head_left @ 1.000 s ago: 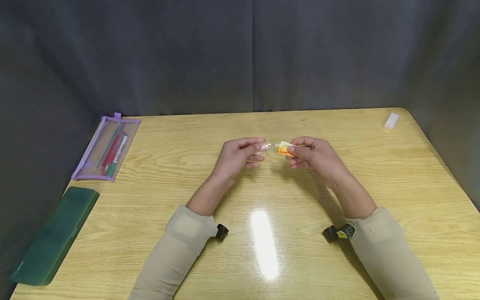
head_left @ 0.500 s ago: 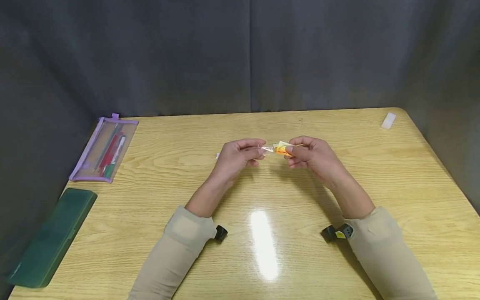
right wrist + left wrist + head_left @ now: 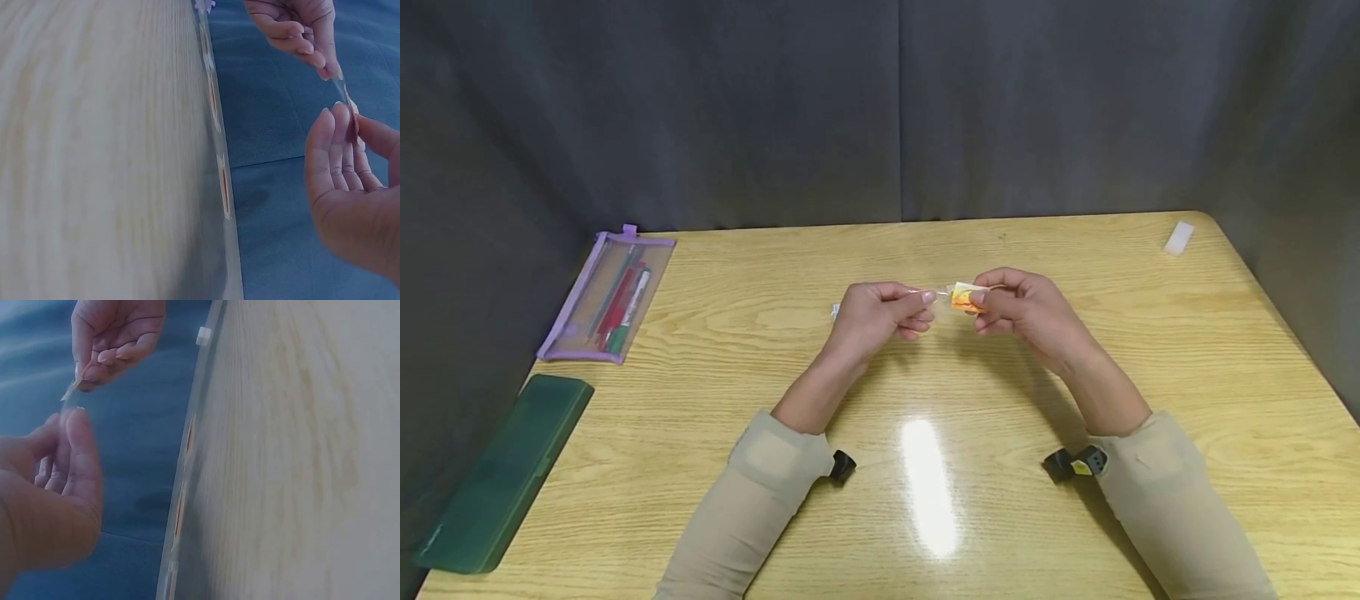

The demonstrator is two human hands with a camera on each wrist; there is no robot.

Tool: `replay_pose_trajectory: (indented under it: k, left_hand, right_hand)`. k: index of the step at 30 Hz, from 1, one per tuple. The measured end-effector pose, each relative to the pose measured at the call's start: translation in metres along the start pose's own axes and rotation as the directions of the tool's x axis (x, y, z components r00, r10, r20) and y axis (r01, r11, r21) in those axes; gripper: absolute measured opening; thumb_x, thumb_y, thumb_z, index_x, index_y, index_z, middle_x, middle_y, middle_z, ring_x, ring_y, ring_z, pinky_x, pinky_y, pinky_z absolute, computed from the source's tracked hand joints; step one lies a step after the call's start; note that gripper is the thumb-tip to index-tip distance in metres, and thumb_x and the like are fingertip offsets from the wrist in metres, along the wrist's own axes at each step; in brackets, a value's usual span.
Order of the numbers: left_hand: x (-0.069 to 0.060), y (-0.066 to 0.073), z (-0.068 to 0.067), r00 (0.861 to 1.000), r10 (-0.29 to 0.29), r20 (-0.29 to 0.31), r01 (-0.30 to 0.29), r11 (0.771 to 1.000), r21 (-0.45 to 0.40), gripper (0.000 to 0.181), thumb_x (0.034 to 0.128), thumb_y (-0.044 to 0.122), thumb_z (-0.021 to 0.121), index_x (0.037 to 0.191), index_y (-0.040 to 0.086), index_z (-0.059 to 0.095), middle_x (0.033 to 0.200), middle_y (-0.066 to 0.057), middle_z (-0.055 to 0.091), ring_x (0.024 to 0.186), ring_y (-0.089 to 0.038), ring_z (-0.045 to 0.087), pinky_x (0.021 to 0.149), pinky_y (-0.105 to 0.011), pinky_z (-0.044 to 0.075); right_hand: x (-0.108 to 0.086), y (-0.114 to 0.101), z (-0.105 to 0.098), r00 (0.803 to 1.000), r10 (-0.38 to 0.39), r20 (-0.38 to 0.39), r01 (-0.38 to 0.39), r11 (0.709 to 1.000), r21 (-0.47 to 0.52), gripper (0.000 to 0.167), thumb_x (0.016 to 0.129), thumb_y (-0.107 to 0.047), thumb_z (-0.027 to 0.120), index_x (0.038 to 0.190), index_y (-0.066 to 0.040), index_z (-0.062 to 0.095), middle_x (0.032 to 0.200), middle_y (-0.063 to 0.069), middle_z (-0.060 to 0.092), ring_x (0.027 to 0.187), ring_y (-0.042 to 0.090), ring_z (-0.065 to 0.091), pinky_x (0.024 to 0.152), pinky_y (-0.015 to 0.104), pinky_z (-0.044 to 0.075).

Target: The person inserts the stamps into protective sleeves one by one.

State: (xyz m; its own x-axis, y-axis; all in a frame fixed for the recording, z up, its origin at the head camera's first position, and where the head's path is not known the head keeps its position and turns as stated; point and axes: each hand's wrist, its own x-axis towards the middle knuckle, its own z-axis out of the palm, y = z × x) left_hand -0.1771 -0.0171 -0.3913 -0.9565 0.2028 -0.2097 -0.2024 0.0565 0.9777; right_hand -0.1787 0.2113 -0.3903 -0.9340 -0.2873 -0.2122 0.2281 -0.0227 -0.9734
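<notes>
In the head view, my right hand [image 3: 1026, 312] pinches a small orange and yellow printed wrapper [image 3: 966, 297] between thumb and fingers. Facing it, my left hand [image 3: 880, 317] pinches the end of a clear plastic film [image 3: 943, 292] that stretches across the narrow gap to the wrapper. Both hands are raised over the middle of the table. From the right wrist, the wrapper [image 3: 352, 119] appears thin and edge-on, with the film [image 3: 339, 87] running up to the left fingertips. The left wrist view shows the film [image 3: 65, 412] between the left thumb and forefinger.
A wooden table [image 3: 737, 517] lies below, with dark curtains [image 3: 737, 108] around it. On the left are a purple-edged mesh pouch of pens [image 3: 610, 296] and a green case [image 3: 508, 475]. A small white block [image 3: 1179, 238] lies far right. A small whitish piece [image 3: 835, 310] shows beside the left hand.
My left thumb and fingertips have moved slightly right and closed down on the film, so less of it shows. The right hand keeps the wrapper in nearly the same place, turned slightly.
</notes>
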Motion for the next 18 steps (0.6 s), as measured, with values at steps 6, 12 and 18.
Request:
replay_pose_trajectory:
  k: [6,12,18]
  left_hand:
    - [-0.0009,0.0008,-0.0004,1.0,0.015,-0.01,-0.015,0.999,0.042,0.03,0.0944,0.032,0.074,0.099,0.002,0.078,0.082,-0.01,0.078,0.069,-0.015,0.076,0.061,-0.03,0.062]
    - [-0.0007,0.0037,0.0006,1.0,0.013,0.021,-0.012,1.0,-0.026,0.024,0.0951,0.018,0.073,0.105,-0.003,0.076,0.089,-0.014,0.078,0.075,-0.015,0.076,0.07,-0.03,0.064]
    - [-0.0009,0.0044,0.0025,0.998,0.021,0.051,-0.017,0.996,-0.086,0.019,0.0975,0.005,0.066,0.114,-0.001,0.073,0.111,-0.016,0.073,0.087,-0.015,0.075,0.079,-0.031,0.064]
  right_hand:
    - [-0.0017,-0.0016,0.0004,1.0,0.005,0.002,-0.005,1.0,0.003,0.018,0.1,-0.009,0.061,0.114,0.002,0.057,0.09,0.001,0.069,0.07,0.01,0.069,0.071,0.023,0.062]
    - [-0.001,-0.002,0.0002,1.0,0.004,-0.003,-0.004,1.0,-0.007,0.018,0.1,-0.009,0.062,0.114,0.002,0.057,0.09,0.001,0.069,0.07,0.01,0.069,0.071,0.023,0.062]
    - [-0.0006,-0.0014,-0.0004,1.0,0.0,-0.004,0.0,0.999,-0.052,0.015,0.099,-0.008,0.062,0.11,0.002,0.059,0.089,0.0,0.069,0.071,0.01,0.068,0.072,0.025,0.062]
